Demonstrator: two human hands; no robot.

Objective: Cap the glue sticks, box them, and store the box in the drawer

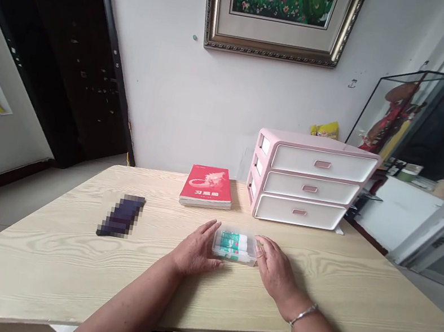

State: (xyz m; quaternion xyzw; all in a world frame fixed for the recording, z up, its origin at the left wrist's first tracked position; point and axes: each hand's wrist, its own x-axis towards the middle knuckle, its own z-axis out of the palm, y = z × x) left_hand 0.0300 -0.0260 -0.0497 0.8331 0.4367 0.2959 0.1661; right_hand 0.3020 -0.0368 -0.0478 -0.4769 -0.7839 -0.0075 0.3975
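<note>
Forearms (128, 310) end in flat open hands (196, 250) (276, 270) (fingers spread) flanking a clear plastic box (235, 245).

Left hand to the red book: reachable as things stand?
Likely yes: the left hand rests on the tabletop close to the red book, with only bare wood between them; the clear plastic box lies off to the hand's right.

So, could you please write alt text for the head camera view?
A person's left hand and right hand rest on a light wood table on either side of a small clear plastic box holding green-and-white items. Behind it are a red book and a pink-and-white three-drawer organizer. A blurred dark object lies to the left.
</note>
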